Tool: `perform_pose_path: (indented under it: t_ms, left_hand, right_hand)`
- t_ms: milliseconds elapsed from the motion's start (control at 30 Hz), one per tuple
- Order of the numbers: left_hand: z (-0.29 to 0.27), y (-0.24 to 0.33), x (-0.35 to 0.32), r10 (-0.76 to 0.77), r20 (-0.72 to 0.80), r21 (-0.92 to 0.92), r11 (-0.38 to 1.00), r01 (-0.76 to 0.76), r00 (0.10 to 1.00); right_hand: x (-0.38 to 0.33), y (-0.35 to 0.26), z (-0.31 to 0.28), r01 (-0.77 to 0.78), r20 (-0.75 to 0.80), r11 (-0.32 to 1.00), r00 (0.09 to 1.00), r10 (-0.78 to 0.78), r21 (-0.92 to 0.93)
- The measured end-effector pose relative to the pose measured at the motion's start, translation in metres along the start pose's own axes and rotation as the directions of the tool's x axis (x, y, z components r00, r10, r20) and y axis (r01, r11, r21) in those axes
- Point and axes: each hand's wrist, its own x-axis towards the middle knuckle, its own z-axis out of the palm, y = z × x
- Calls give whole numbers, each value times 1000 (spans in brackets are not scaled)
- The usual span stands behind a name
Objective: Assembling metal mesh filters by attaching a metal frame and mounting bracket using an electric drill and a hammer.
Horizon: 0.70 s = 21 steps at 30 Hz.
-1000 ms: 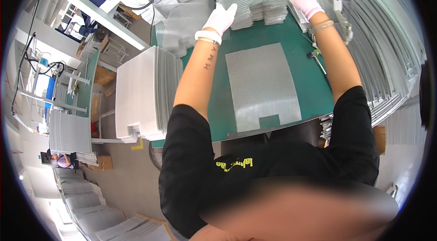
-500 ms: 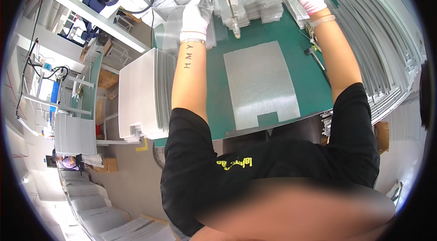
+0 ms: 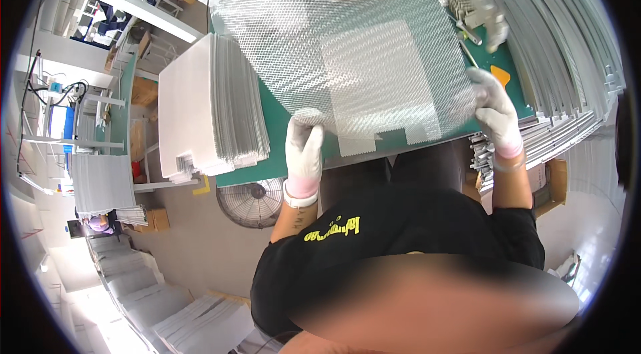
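Note:
Across the green table point(image 3: 267, 170) I hold up a large see-through sheet with a fine diamond pattern point(image 3: 267, 40). Its near left edge is pinched in my left hand point(image 3: 305, 150), white-gloved, with the fingers curled over. My right hand point(image 3: 497, 113), gloved the same way, grips the near right edge, where the sheet is blurred. Beneath it a pale rectangular mesh panel point(image 3: 354, 148) with a notch in its near edge lies flat, showing through. Whether the two touch, I cannot tell.
At left stands a thick stack of white notched panels point(image 3: 187, 107). Long pale panels point(image 3: 561, 47) line the right side, near an orange flat piece point(image 3: 500, 77) and a blurred pale object point(image 3: 495, 30). A floor fan point(image 3: 250, 204) stands below the table edge.
Both hands have come back from the far side of the table toward me, drawing the see-through sheet over the flat panel. The hanging tool at the back is no longer visible.

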Motion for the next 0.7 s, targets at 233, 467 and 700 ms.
perform_pose_path:
  t_ms: [233, 467, 700]
  left_hand:
    - [0, -28, -28, 184, -13, 637, 759, -134, 983]
    - [2, -71, -6, 56, -46, 871, 491, 13, 997]
    - [-5, -81, 5, 95, 124, 935, 323, -148, 988]
  right_hand:
    - [-28, 60, 39, 62, -211, 643, 917, -338, -763]
    - [-11, 81, 33, -115, -219, 432, 955, -199, -894]
    - [-23, 105, 20, -86, -189, 406, 956, -222, -910]
